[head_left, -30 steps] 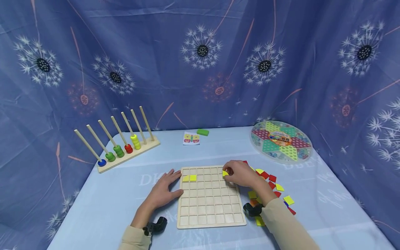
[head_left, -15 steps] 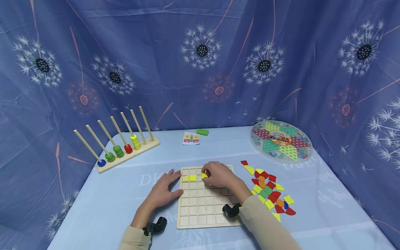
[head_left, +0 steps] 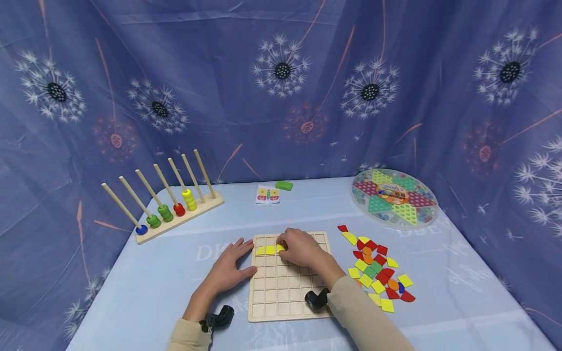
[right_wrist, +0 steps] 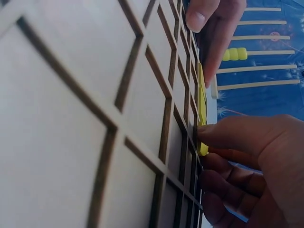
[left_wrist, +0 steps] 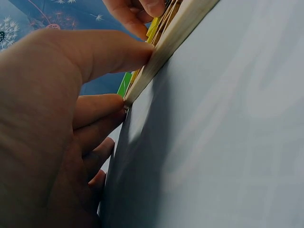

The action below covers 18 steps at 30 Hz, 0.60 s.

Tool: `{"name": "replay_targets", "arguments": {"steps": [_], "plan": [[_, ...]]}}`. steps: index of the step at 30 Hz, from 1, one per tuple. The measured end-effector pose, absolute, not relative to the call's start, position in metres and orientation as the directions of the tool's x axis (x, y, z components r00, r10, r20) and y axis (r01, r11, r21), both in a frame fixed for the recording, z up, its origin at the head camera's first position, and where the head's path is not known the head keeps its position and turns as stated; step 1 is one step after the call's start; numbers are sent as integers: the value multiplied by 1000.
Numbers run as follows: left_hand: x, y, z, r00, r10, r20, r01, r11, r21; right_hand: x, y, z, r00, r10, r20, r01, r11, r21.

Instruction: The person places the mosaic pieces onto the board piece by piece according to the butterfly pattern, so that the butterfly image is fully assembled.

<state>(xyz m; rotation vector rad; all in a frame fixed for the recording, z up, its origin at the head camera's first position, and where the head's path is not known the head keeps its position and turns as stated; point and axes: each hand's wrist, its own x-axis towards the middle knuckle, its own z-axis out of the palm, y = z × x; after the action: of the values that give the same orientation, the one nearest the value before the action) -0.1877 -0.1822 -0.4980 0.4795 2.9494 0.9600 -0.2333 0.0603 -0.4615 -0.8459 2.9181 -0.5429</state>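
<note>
A wooden grid board (head_left: 276, 282) lies on the table in front of the person. Against its left edge rests the left hand (head_left: 230, 265), fingers extended; in the left wrist view its thumb and index fingertip touch the board's side. Two yellow pieces (head_left: 265, 250) sit side by side in the second row at the left. Just right of them, the right hand (head_left: 300, 248) pinches a yellow tile (head_left: 280, 248) over the third cell of that row. The right wrist view shows thumb and fingers at this tile (right_wrist: 203, 148), level with the board; its full outline is hidden.
Several loose red, yellow, green, orange and blue pieces (head_left: 381, 273) lie right of the board. A peg abacus (head_left: 184, 217) stands back left. A butterfly pattern card (head_left: 268, 195) and green block (head_left: 284, 185) lie behind, and a round Chinese checkers board (head_left: 395, 199) is back right.
The right hand has moved left across the board with the yellow tile, from near the right edge to beside the two yellow pieces. The left hand has stayed at the left edge.
</note>
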Motion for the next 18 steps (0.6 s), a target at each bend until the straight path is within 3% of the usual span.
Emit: {"name": "replay_targets", "arguments": {"steps": [8, 18], "plan": [[-188, -183, -498, -953, 286, 101, 291, 764, 576, -231, 60, -460, -849, -527, 39, -505, 786, -357], [-187, -182, -499, -953, 286, 96, 288, 765, 576, -228, 80, -463, -845, -532, 55, -496, 742, -451]]}}
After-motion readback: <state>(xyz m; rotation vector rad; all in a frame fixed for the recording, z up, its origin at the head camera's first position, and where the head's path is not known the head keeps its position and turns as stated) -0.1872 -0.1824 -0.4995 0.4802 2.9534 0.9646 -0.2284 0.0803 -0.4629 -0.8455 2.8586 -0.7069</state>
